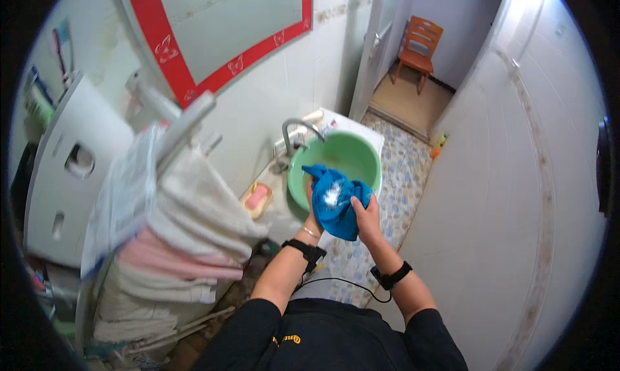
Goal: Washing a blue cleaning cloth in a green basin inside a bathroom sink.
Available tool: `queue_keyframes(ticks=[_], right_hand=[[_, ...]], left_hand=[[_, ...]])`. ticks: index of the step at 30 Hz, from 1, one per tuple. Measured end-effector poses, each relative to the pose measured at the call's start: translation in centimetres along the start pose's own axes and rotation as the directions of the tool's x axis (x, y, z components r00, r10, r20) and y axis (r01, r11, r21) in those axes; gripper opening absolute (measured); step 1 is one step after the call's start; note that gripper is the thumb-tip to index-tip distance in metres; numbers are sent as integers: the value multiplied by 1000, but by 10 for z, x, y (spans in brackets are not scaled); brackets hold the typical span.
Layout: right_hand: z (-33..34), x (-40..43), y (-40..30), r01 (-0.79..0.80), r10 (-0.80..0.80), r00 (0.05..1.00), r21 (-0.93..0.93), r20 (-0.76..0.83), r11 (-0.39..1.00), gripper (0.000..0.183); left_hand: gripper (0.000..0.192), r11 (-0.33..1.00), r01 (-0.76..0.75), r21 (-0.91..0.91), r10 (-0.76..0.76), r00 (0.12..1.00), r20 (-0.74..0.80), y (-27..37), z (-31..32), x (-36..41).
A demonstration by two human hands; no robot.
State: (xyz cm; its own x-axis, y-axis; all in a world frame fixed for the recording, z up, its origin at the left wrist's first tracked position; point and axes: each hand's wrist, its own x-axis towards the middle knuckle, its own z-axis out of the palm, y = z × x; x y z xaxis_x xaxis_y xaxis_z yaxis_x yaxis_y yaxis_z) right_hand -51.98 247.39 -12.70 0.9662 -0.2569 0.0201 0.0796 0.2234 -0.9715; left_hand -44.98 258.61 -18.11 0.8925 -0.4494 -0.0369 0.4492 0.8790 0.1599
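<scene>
Between my two hands I hold a blue cloth, bunched up, with a patch of white powder or foam on its upper face. My left hand supports it from the left, most of the fingers hidden beneath the fabric. On the right side, my right hand pinches the cloth, thumb on top. The cloth is over the near rim of a green plastic basin, which stands on a white counter. A curved metal faucet reaches over the basin's far left edge.
Left of the basin lies a soap dish with a pink bar of soap. Towels hang from a rack close on my left. A red-framed mirror is on the wall. Beyond the open door stands a wooden chair.
</scene>
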Motion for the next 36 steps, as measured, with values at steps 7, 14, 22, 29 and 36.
queue_keyframes(ticks=[7,14,22,29,36], right_hand=[[44,90,40,392,-171,920,-820,353,417,35],[16,151,100,-175,455,745,-516,487,839,38],[5,229,129,-248,472,431,-401,769,882,36],[8,219,104,-506,565,145,-430,812,747,36],[4,150,74,-53,458,486,-498,744,866,43]], left_hand=[[41,859,-267,437,292,956,11,-31,-106,70],[34,735,-129,665,645,435,-628,-32,-78,104],[39,602,-269,752,790,62,-610,-35,-79,145],[45,523,-353,776,813,-66,-578,-46,-35,128],[42,646,-558,521,724,232,-650,-31,-84,105]])
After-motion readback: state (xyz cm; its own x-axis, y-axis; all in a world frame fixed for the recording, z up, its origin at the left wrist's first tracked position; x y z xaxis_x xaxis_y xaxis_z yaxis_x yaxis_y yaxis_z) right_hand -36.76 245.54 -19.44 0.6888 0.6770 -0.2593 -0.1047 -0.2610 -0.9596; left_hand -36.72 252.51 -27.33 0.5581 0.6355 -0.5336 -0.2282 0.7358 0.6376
